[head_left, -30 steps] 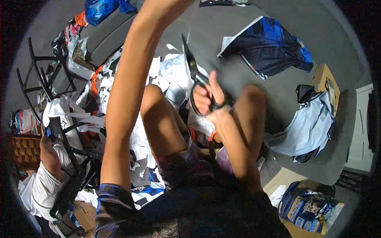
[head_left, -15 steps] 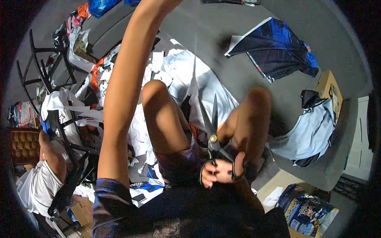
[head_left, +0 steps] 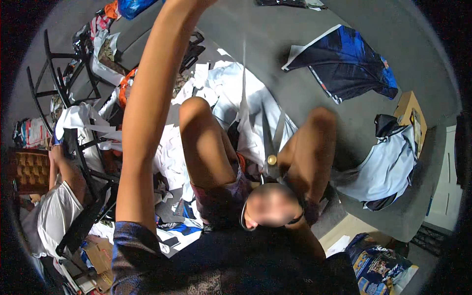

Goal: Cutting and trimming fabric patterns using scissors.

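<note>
The flat grey floor (head_left: 223,29) carried the work, and on it, between and beyond the person's bent bare knees (head_left: 195,110), lay a broad sheet of thin white cloth (head_left: 236,83), part of it drawn up into a narrow peak. Working well here, as I judged it, meant keeping its loose folds below the cutting line, so that the blades met only the intended layer.

The bare left arm (head_left: 147,118) reached up past the top edge; the left hand was out of view, so I could not tell how open it was or what it held. If it tensioned the cloth, a steady, moderate pull suited best.

The large dark-bladed metal scissors (head_left: 271,160), with a brass-coloured pivot and black handle loops, pointed away from the body, blades slightly parted. The right hand (head_left: 273,206), blurred over, was curled round the loops; exact finger placement was unclear.

A slim pale strand (head_left: 244,64) ran from the cloth's peak to the top edge, seemingly taut. Whether the blades touched it I could not tell. A clean snip called for seating it well between them, with the tips turned away from both knees.
</note>
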`<state>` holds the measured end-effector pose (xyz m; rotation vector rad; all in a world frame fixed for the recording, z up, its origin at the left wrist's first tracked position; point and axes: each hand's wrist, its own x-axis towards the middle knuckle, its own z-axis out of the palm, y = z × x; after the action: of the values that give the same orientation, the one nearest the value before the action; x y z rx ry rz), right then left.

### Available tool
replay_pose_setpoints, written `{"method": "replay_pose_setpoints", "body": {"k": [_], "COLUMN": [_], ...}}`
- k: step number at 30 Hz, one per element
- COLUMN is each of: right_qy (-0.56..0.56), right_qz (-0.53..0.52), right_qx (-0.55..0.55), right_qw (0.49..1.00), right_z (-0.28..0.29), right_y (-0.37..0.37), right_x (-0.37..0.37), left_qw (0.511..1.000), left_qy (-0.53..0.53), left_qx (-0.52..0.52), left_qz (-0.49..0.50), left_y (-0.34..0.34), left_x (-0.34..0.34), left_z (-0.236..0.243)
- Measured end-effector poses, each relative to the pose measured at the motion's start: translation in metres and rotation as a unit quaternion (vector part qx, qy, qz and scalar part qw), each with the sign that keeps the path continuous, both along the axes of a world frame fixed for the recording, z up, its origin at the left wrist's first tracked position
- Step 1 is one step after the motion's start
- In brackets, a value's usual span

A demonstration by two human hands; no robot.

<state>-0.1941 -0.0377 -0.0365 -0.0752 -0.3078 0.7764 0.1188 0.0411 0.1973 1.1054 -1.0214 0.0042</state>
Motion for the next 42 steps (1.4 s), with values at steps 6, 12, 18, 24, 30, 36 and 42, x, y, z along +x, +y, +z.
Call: {"method": "replay_pose_setpoints", "body": {"k": [6,12,18,24,30,36,42], "right_qy": [-0.013,-0.012,0.038,-0.024,-0.014,-0.001,0.057], "right_qz": [0.014,-0.011,-0.013,-0.009,-0.028,-0.051,-0.1], "right_qx": [0.03,0.058,0.091,0.121,0.021,0.03,-0.014], "right_qw": [0.999,0.998,0.995,0.992,0.999,0.998,0.993], "right_z": [-0.004,0.001,-0.024,-0.022,-0.021,-0.026,-0.02], "right_y": [0.009,0.012,0.005,0.003,0.008,0.012,0.009], "right_x": [-0.021,0.042,0.123,0.084,0.033,0.032,0.083], "left_qw": [1.0,0.998,0.998,0.999,1.0,0.999,0.999], "left_qy": [0.011,0.02,0.043,0.008,-0.002,0.0,0.012], "left_qx": [0.01,0.033,0.033,0.035,0.011,0.005,0.001], "left_qz": [-0.012,-0.039,-0.038,-0.024,-0.018,-0.034,-0.05], "left_y": [-0.002,-0.01,-0.017,-0.006,-0.008,-0.014,-0.02], "left_x": [0.008,-0.004,-0.01,0.006,0.01,0.004,-0.008], "left_z": [-0.009,-0.008,-0.01,-0.013,-0.014,-0.013,-0.012]}}
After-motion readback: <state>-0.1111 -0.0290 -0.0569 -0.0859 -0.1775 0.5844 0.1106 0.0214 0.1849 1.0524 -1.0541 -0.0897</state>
